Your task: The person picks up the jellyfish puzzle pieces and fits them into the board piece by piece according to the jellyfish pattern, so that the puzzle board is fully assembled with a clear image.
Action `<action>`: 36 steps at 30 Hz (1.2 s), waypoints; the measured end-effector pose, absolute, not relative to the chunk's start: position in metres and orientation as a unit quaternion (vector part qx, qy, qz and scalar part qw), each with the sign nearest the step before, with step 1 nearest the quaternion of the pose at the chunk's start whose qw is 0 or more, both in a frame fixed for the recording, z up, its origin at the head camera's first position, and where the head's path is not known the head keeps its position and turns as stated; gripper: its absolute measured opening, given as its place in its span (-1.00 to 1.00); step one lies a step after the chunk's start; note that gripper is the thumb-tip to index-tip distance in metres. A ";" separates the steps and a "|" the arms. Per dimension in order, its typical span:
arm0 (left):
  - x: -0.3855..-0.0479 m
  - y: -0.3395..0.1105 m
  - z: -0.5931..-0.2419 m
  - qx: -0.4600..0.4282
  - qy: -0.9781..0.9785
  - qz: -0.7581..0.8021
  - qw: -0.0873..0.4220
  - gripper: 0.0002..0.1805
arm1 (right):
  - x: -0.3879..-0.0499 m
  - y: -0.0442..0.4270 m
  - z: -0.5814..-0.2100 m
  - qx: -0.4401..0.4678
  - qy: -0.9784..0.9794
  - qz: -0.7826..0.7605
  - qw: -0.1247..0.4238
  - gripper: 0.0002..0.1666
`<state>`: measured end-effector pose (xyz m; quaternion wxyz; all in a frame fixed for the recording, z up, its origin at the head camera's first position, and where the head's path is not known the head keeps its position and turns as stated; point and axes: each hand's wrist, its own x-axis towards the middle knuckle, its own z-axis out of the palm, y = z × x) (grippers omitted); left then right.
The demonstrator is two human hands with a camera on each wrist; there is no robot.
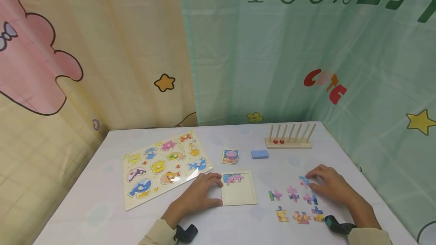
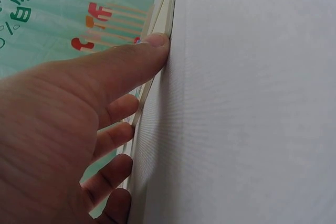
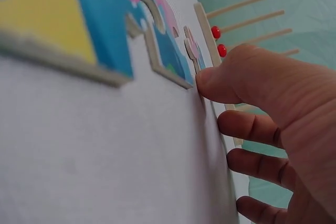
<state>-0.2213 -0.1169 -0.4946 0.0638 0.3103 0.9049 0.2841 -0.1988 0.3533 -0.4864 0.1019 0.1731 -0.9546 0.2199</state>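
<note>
Left hand (image 1: 201, 193), thumb and fingers apart, set along the left edge of the square pale wooden puzzle tray (image 1: 238, 196), with the cream animal board's (image 1: 131, 200) corner close by those fingers! A pink-and-blue picture strip (image 1: 233, 178) sits at the tray's top left. Across a stretch of white table (image 1: 260, 214), the right hand (image 1: 329, 185), thumb and forefinger parted, meets the right edge of a blue-and-pink jigsaw piece (image 1: 303, 181), topmost of the loose ones.

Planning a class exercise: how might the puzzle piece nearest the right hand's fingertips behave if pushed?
The puzzle piece looks stiff, given its thick cut edge. Being small, it's probably light. Its flat shape suggests sliding rather than rolling.
</note>
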 end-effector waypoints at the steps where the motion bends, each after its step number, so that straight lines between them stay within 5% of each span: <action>1: -0.221 -0.117 -0.495 0.310 0.905 0.284 0.063 -0.51 | -0.199 0.353 -0.487 0.177 -0.954 0.220 0.104 -0.73; 14: -0.224 -0.116 -0.494 0.308 0.907 0.282 0.062 -0.51 | -0.220 0.328 -0.483 0.207 -0.933 0.267 0.124 -0.69; 28: -0.224 -0.112 -0.495 0.315 0.902 0.289 0.058 -0.52 | -0.253 0.197 -0.461 0.261 -0.936 0.234 -0.019 -0.77; 36: -0.221 -0.116 -0.494 0.322 0.904 0.279 0.042 -0.51 | -0.248 0.177 -0.470 0.246 -0.952 0.182 -0.013 -0.77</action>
